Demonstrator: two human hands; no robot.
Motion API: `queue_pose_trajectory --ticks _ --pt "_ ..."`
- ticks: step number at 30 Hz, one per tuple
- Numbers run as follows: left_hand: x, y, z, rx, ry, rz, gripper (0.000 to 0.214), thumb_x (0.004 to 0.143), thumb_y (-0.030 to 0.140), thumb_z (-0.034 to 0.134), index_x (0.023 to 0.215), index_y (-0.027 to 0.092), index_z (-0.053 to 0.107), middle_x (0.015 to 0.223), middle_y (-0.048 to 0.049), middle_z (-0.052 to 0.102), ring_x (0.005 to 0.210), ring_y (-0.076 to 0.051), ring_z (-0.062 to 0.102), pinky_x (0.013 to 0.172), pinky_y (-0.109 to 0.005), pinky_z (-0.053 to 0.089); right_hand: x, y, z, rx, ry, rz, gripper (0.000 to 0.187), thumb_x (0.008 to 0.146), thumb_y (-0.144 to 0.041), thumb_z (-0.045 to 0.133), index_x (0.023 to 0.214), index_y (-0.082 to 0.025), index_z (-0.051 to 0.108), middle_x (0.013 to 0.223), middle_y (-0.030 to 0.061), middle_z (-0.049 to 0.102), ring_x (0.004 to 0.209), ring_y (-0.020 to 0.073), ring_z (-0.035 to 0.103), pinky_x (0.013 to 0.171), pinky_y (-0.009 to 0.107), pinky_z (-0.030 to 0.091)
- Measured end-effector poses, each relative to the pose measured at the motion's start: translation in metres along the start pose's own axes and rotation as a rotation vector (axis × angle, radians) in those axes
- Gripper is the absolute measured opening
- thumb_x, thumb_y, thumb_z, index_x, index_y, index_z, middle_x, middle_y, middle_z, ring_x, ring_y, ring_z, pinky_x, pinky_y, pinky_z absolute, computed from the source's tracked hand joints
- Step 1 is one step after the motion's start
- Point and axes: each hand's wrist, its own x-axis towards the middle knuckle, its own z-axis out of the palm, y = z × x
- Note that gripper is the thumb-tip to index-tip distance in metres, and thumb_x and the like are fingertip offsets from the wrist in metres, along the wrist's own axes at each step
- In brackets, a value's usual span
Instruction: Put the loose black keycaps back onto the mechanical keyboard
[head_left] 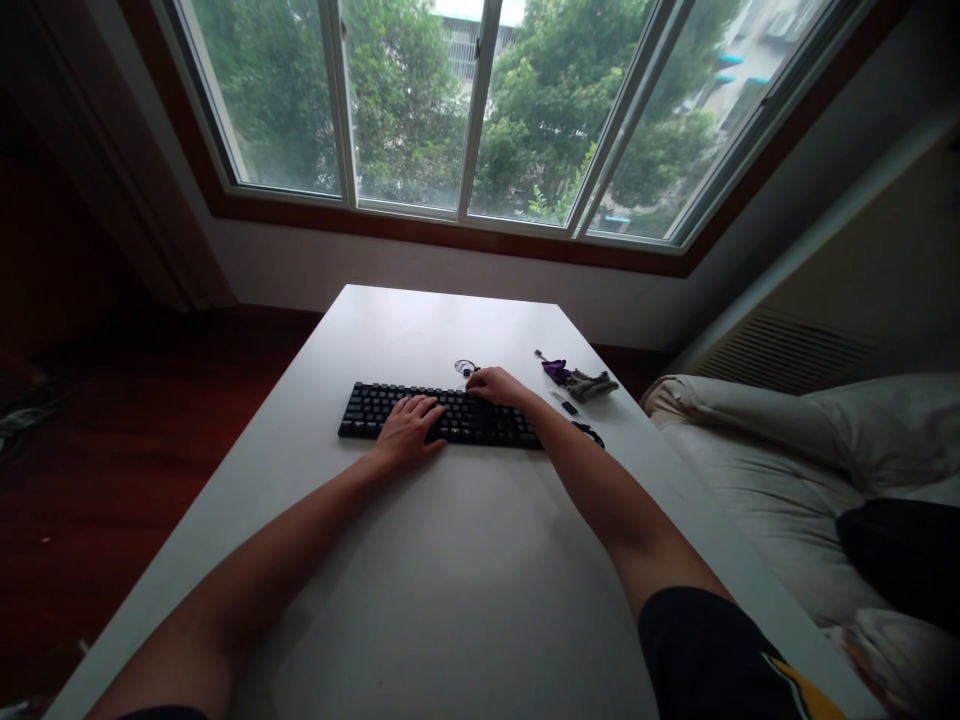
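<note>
A black keyboard [480, 424] lies flat across the white table [442, 560]. My left hand [407, 430] rests on its left half, palm down with the fingers stretched over the keys. At the keyboard's far edge, right of the middle, my right hand [495, 386] has its thumb and fingers drawn together. What sits between those fingertips, if anything, is too small to tell. Just beyond them lies a thin looped cable [463, 366] with a small black end. My right forearm passes over the keyboard's right part and hides some keys.
Right of the keyboard lie a purple cloth [555, 371], a crumpled grey cloth [591, 385], a small black-and-white item [569, 408] and a black coiled cord [589, 433]. A light-covered sofa [742, 470] stands along the right. Beyond the table is a window [405, 110].
</note>
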Motion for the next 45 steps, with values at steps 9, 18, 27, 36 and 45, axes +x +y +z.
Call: queue_pose_trajectory --ticks 9,18,27,36,45 --pt "0.0 0.0 0.002 -0.01 0.004 -0.015 0.06 0.084 0.044 0.069 0.141 0.027 0.056 0.149 -0.0092 0.051 0.14 -0.033 0.041 0.12 -0.054 0.028 0.003 -0.001 0.002 -0.035 -0.008 0.015 0.016 0.085 -0.023 0.069 0.096 -0.024 0.08 0.093 0.0002 0.078 0.088 0.0178 0.069 0.079 0.024 0.048" --pt "-0.001 0.0 0.001 -0.003 0.001 -0.013 0.061 0.085 0.045 0.069 0.141 0.028 0.056 0.149 -0.0086 0.052 0.14 -0.033 0.041 0.12 -0.053 0.029 0.01 0.009 0.001 0.152 -0.094 0.112 0.019 0.085 -0.024 0.067 0.097 -0.02 0.081 0.086 0.0002 0.078 0.079 0.0167 0.07 0.077 0.024 0.051" --pt "-0.001 0.0 0.0 0.007 -0.003 -0.01 0.061 0.085 0.045 0.068 0.141 0.027 0.055 0.15 -0.0087 0.051 0.14 -0.032 0.041 0.12 -0.052 0.028 0.01 0.005 0.002 0.088 -0.084 0.068 0.016 0.086 -0.022 0.068 0.097 -0.022 0.079 0.093 0.001 0.078 0.087 0.018 0.07 0.08 0.025 0.051" --pt "-0.001 -0.002 0.002 0.022 0.007 -0.005 0.06 0.085 0.046 0.068 0.14 0.025 0.056 0.149 -0.0098 0.052 0.139 -0.032 0.042 0.12 -0.052 0.029 -0.005 -0.003 0.015 -0.17 0.09 -0.092 0.014 0.09 -0.021 0.067 0.103 -0.021 0.074 0.11 0.0069 0.073 0.105 0.0211 0.065 0.092 0.03 0.048" --pt "-0.001 0.001 0.004 0.024 0.003 -0.007 0.06 0.086 0.046 0.067 0.141 0.025 0.055 0.15 -0.0099 0.051 0.14 -0.033 0.04 0.12 -0.053 0.028 -0.006 -0.009 0.015 -0.204 0.052 0.003 0.013 0.089 -0.023 0.067 0.1 -0.023 0.075 0.104 0.0063 0.076 0.095 0.0221 0.068 0.083 0.029 0.048"
